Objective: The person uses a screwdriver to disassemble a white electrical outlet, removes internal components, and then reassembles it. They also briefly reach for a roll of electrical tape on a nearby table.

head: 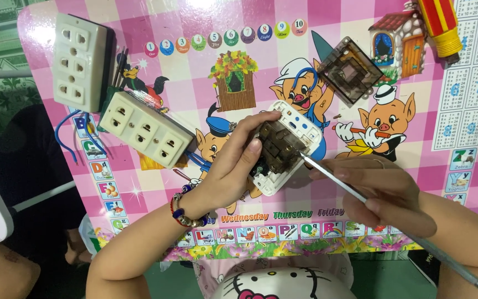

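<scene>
My left hand [232, 166] grips a white electrical switch unit [286, 145] turned back-side up, showing its brown inner parts. A beaded bracelet circles that wrist. My right hand [385, 191] holds a thin metal screwdriver [355, 191]. Its tip rests on the brown part of the unit, and its long shaft runs down to the lower right. Both hands hover over a small pink checked table [183, 72] printed with cartoon pigs.
Two cream three-socket outlet blocks [79, 60] [146, 134] lie at the table's upper left, with blue wires beside them. A smoky clear square cover [351, 70] lies at upper right, a red-and-yellow tool handle [441, 25] at the far corner.
</scene>
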